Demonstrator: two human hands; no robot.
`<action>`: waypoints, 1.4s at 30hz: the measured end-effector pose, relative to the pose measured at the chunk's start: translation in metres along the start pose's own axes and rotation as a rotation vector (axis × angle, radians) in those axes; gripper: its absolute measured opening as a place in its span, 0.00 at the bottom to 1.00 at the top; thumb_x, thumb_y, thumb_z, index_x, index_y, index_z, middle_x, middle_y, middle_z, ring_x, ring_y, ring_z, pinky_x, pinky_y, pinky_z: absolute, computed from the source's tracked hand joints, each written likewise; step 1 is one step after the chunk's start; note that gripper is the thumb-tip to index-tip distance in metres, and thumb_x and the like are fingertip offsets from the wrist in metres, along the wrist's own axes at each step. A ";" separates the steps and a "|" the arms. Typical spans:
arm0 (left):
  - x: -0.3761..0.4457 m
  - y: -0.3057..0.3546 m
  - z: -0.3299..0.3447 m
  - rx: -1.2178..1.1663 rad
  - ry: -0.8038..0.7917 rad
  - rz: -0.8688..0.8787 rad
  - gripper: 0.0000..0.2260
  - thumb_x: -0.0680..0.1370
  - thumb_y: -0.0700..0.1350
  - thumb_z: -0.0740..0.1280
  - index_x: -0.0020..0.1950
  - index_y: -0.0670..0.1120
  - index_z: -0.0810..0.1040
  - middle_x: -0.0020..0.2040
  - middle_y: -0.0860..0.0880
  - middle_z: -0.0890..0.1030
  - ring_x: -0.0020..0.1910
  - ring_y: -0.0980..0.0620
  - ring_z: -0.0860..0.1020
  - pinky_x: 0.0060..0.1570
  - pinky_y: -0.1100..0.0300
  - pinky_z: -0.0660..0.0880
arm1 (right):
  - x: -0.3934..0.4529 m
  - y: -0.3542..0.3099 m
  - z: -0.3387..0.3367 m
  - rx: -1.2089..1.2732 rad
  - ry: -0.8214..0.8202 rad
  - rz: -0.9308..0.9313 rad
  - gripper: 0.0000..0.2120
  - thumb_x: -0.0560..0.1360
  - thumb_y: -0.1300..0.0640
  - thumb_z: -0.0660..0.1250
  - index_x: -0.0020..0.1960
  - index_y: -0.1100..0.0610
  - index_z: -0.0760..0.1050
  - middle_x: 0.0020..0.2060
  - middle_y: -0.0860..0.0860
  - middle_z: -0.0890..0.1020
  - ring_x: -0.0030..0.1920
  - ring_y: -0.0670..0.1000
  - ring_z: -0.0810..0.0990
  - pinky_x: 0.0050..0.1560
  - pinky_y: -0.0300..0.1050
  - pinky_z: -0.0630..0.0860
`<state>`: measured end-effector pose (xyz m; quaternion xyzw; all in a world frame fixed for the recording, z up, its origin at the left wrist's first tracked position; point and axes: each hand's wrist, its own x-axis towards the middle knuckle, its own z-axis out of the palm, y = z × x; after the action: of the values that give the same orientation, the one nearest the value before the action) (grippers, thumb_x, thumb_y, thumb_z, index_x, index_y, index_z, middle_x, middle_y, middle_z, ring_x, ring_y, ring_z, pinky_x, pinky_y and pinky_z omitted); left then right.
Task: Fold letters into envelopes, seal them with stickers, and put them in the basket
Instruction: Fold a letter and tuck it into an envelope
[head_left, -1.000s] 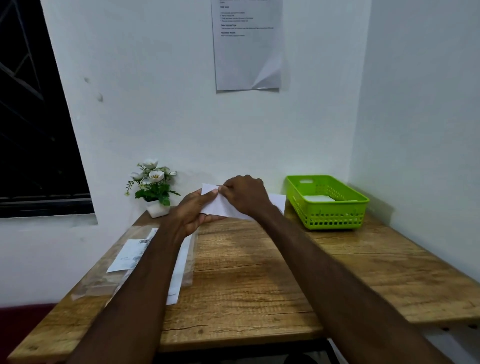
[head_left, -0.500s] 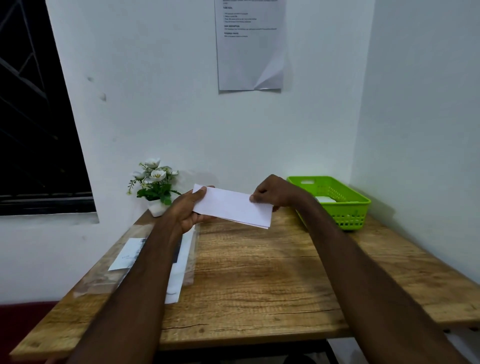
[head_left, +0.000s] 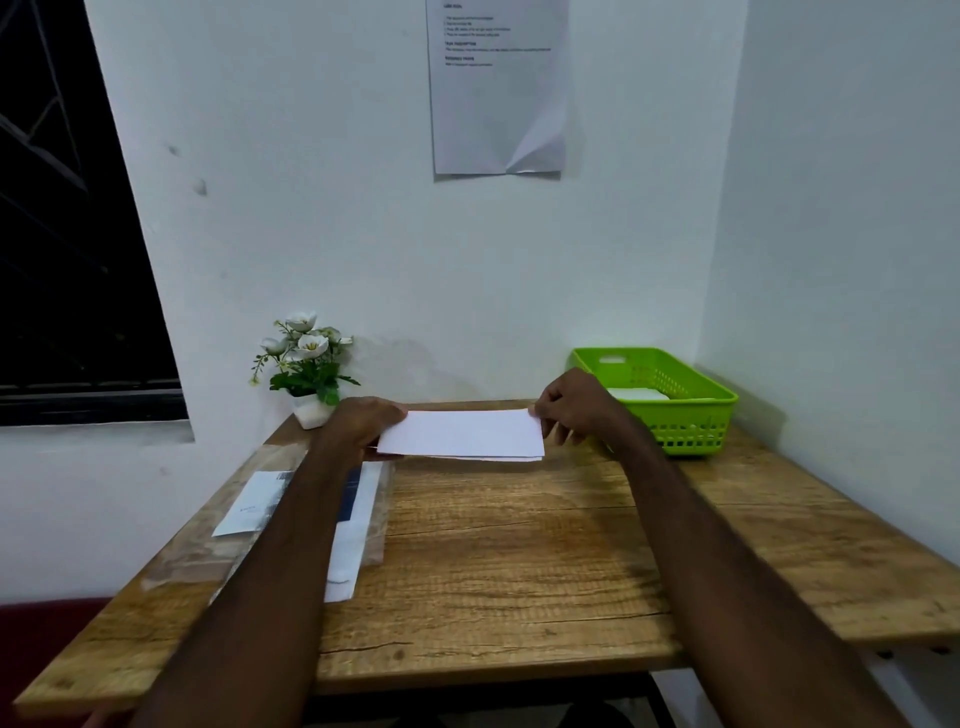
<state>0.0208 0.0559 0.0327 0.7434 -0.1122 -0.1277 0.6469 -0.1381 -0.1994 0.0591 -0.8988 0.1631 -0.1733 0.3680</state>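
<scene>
both hands have drawn apart since a second ago, when the right hand lay over the middle of the paper; now each holds one end. the left hand (head_left: 363, 423) grips the left end of the folded white letter (head_left: 462, 435), thumb on top and fingers curled beneath. the right hand (head_left: 574, 408) pinches the right end between thumb and curled fingers. the letter hangs flat and level just above the far part of the wooden table (head_left: 519, 561), not touching it. the green basket (head_left: 680, 415) stands just right of the right hand, with white paper inside. a clear plastic sleeve of papers (head_left: 311, 519) lies under the left forearm, and a small flower pot (head_left: 306, 364) stands by the wall.
</scene>
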 end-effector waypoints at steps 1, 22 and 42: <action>0.001 -0.002 0.001 0.073 0.026 0.023 0.10 0.77 0.40 0.74 0.55 0.36 0.81 0.53 0.37 0.83 0.49 0.42 0.82 0.37 0.51 0.83 | -0.001 0.001 0.002 -0.030 -0.010 0.015 0.11 0.77 0.60 0.70 0.41 0.67 0.82 0.34 0.59 0.86 0.27 0.53 0.82 0.25 0.39 0.74; -0.001 -0.019 0.020 0.655 0.077 0.201 0.05 0.70 0.40 0.81 0.41 0.42 0.87 0.35 0.44 0.85 0.32 0.49 0.82 0.43 0.53 0.83 | 0.003 0.006 0.030 -0.811 0.067 0.037 0.16 0.75 0.62 0.68 0.62 0.60 0.75 0.60 0.57 0.81 0.61 0.59 0.81 0.54 0.49 0.78; -0.009 0.020 -0.022 0.608 0.042 0.527 0.06 0.76 0.50 0.75 0.43 0.49 0.86 0.34 0.50 0.85 0.30 0.53 0.79 0.29 0.62 0.74 | -0.044 -0.055 0.068 -0.196 0.029 -0.468 0.08 0.73 0.46 0.74 0.46 0.50 0.87 0.38 0.44 0.86 0.39 0.42 0.81 0.38 0.42 0.74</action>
<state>0.0194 0.0764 0.0556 0.8492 -0.3185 0.0967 0.4100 -0.1385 -0.1026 0.0445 -0.9409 -0.0281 -0.2498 0.2268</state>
